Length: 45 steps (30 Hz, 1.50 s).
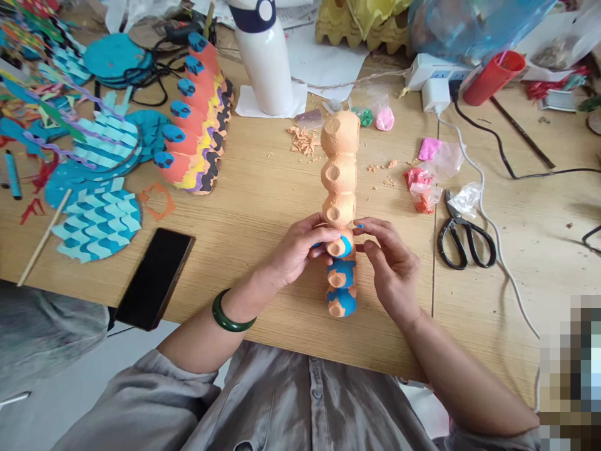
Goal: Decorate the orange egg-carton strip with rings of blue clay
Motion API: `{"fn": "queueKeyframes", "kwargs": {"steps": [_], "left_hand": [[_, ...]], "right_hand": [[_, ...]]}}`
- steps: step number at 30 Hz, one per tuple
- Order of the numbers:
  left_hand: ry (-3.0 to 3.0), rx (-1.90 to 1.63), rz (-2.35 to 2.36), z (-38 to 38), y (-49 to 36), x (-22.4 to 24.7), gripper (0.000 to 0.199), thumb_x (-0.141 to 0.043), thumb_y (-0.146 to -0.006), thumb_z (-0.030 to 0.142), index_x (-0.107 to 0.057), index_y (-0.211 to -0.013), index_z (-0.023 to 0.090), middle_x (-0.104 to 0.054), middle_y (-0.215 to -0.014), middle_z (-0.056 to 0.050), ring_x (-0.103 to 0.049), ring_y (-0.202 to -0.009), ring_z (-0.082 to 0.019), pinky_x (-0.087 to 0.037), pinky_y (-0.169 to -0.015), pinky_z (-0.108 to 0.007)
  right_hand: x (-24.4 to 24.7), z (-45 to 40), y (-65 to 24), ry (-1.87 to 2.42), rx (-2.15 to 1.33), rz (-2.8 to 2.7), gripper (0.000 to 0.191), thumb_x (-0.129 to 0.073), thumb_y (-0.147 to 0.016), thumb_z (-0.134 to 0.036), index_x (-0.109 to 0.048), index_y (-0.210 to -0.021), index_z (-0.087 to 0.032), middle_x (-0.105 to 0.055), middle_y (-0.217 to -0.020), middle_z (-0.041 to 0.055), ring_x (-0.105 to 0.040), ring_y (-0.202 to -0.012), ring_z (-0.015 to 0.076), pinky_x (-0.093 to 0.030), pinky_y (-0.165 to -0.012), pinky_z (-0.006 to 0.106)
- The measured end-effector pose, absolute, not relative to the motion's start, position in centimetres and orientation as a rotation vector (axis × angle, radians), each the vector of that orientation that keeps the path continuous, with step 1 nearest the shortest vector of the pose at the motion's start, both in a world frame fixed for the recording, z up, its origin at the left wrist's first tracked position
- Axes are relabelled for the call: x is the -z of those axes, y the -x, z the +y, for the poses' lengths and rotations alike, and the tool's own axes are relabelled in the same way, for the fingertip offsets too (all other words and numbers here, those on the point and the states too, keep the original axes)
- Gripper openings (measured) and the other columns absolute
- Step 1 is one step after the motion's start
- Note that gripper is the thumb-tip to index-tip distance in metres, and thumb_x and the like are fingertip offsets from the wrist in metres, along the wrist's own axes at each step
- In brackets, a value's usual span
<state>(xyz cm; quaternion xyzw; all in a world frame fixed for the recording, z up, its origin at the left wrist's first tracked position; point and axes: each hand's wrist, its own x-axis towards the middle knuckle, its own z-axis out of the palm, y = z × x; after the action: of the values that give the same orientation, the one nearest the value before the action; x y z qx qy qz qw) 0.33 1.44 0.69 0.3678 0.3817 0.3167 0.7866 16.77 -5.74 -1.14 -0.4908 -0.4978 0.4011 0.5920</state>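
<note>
Left hand (pixel 300 247) and right hand (pixel 389 269) are both at the middle of an orange-painted egg-carton strip (pixel 340 169), which lies lengthwise on the wooden bench (pixel 253 207), its far end pointing away from the person. The left fingers (pixel 314 235) curl over the strip and close around one cup. The right fingers (pixel 370 233) are partly open, with their tips against the same cup from the opposite side. A fleck of blue sits on one right fingertip (pixel 359 225).

Blue modelling clay (pixel 341 300) covers parts of the cups nearest the person. The hands hide much of the gripped cup, so its coverage cannot be fully assessed, and the underside of the strip is not visible.

A green bangle (pixel 232 311) circles the left wrist. Black-handled scissors (pixel 464 235) lie right of the strip, and a black smartphone (pixel 154 279) lies at the bench edge to the left. A white bottle (pixel 263 62) is cut off by the top of the frame. A pixelated patch (pixel 570 376) obscures the lower right corner.
</note>
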Motion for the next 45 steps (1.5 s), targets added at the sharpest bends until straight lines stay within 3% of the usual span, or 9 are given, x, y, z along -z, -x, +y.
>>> {"fn": "queueKeyframes", "kwargs": {"steps": [4, 9, 15, 22, 27, 32, 35, 38, 45], "left_hand": [[-0.774, -0.689, 0.82, 1.4, -0.3, -0.4, 0.034, -0.084, -0.074, 0.036, -0.065, -0.092, 0.014, -0.059, -0.067, 0.005, -0.04, -0.049, -0.003, -0.046, -0.048, -0.018], [-0.778, -0.702, 0.82, 1.3, -0.4, -0.2, 0.039, -0.082, -0.078, 0.047, -0.064, -0.091, 0.015, -0.058, -0.072, 0.004, -0.043, -0.053, -0.005, -0.053, -0.051, -0.019], [-0.796, -0.698, 0.813, 1.3, -0.3, -0.2, 0.03, -0.076, -0.082, 0.041, -0.065, -0.091, 0.015, -0.054, -0.071, 0.005, -0.041, -0.055, -0.006, -0.055, -0.053, -0.021], [-0.847, -0.66, 0.853, 1.2, -0.3, 0.5, 0.041, -0.085, -0.073, 0.042, -0.066, -0.098, 0.016, -0.063, -0.076, 0.003, -0.049, -0.058, -0.006, -0.049, -0.055, -0.02], [-0.824, -0.657, 0.828, 1.5, -0.3, 0.2, 0.033, -0.082, -0.07, 0.034, -0.066, -0.092, 0.016, -0.059, -0.07, 0.005, -0.045, -0.054, -0.006, -0.045, -0.052, -0.02], [-0.777, -0.628, 0.768, 1.5, -0.3, -0.2, 0.022, -0.078, -0.072, 0.03, -0.065, -0.083, 0.016, -0.057, -0.065, 0.005, -0.042, -0.052, -0.005, -0.041, -0.052, -0.02], [-0.748, -0.63, 0.748, 1.4, -0.2, -0.3, 0.024, -0.08, -0.071, 0.03, -0.065, -0.084, 0.016, -0.057, -0.067, 0.005, -0.043, -0.054, -0.006, -0.041, -0.052, -0.02], [-0.684, -0.627, 0.714, 1.4, -0.1, -0.2, 0.026, -0.08, -0.074, 0.035, -0.066, -0.083, 0.016, -0.057, -0.069, 0.004, -0.045, -0.057, -0.007, -0.049, -0.058, -0.023], [-0.757, -0.636, 0.631, 1.6, 0.1, 0.1, 0.029, -0.081, -0.08, 0.04, -0.067, -0.084, 0.014, -0.06, -0.071, 0.001, -0.046, -0.058, -0.007, -0.039, -0.055, -0.021]], "right_hand": [[1.2, -5.8, -17.1, 1.129, -0.839, -1.274, 0.036, -0.055, -0.102, -0.014, -0.077, -0.122, -0.034, -0.068, -0.131, 0.006, -0.065, -0.126, 0.0237, -0.066, -0.091, 0.041], [1.0, -5.6, -17.1, 1.126, -0.612, -1.52, 0.046, -0.051, -0.099, -0.004, -0.073, -0.129, -0.031, -0.068, -0.125, 0.0087, -0.068, -0.118, 0.0223, -0.062, -0.098, 0.044], [1.5, -5.3, -17.5, 1.13, -0.348, -1.756, 0.054, -0.047, -0.098, 0.001, -0.065, -0.14, -0.027, -0.067, -0.127, 0.0114, -0.07, -0.114, 0.0218, -0.065, -0.089, 0.037], [2.2, -5.4, -17.9, 1.182, -0.077, -1.969, 0.052, -0.049, -0.097, -0.001, -0.062, -0.142, -0.022, -0.071, -0.121, 0.0159, -0.072, -0.105, 0.0261, -0.066, -0.08, 0.04], [1.7, -5.5, -17.1, 1.145, -0.627, -1.545, 0.041, -0.049, -0.101, -0.007, -0.075, -0.122, -0.031, -0.071, -0.121, 0.007, -0.071, -0.112, 0.0203, -0.065, -0.087, 0.037], [0.8, -5.3, -16.5, 1.252, -1.077, -0.983, 0.013, -0.065, -0.099, -0.031, -0.076, -0.103, -0.026, -0.073, -0.109, 0.0035, -0.07, -0.098, 0.0172, -0.062, -0.084, 0.032], [0.3, -5.1, -16.7, 1.326, -1.329, -0.833, 0.027, -0.073, -0.093, -0.049, -0.073, -0.092, -0.023, -0.071, -0.085, 0.0007, -0.065, -0.076, 0.0137, -0.056, -0.069, 0.027], [0.1, -4.8, -17.2, 1.303, -1.625, -0.72, 0.038, -0.079, -0.084, -0.059, -0.073, -0.088, -0.022, -0.07, -0.074, -0.0007, -0.058, -0.059, 0.0114, -0.046, -0.052, 0.024], [-0.2, -4.6, -17.8, 1.131, -1.735, -0.683, 0.039, -0.083, -0.08, -0.059, -0.073, -0.076, -0.021, -0.077, -0.073, 0.0023, -0.066, -0.059, 0.0142, -0.054, -0.055, 0.026]]}}
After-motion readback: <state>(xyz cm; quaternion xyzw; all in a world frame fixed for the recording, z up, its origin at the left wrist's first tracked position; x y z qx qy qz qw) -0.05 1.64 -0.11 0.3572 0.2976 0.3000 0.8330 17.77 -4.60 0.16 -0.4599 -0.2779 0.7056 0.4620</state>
